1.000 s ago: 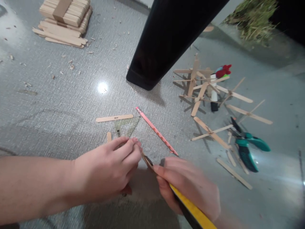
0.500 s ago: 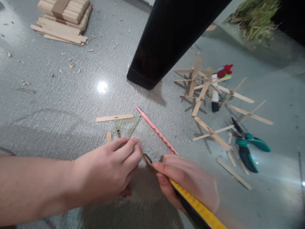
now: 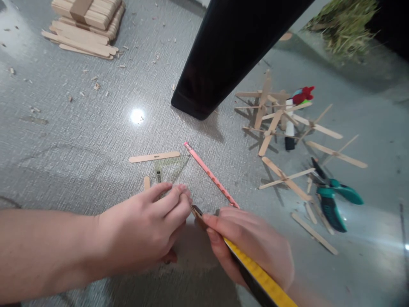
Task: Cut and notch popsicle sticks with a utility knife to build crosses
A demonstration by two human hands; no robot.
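In my right hand [image 3: 252, 243], closed around its handle, is a yellow and black utility knife [image 3: 260, 273]. Its tip [image 3: 197, 210] points up and left, close by the fingers of my left hand [image 3: 159, 217]. Those fingers are pinched together on a thin wooden craft stick, nearly all of it hidden by the hand. A craft stick [image 3: 155, 157] with a small dark mark lies just beyond. The end of another stick [image 3: 147, 182] pokes out beside my left knuckles. A pink pencil [image 3: 211, 175] lies slanted between the hands and the black post.
A black post [image 3: 236, 55] stands ahead. At right lie crossed-stick pieces [image 3: 271, 128], green-handled pliers [image 3: 332, 204], a white pen-like tool [image 3: 289, 123] and a loose stick [image 3: 315, 233]. Stick bundles [image 3: 86, 30] sit at upper left, dried grass [image 3: 347, 30] at upper right. Wood chips [image 3: 96, 86] dot the table.
The knife and my right hand have shifted very slightly to the left. My left hand keeps its pinch in nearly the same place.
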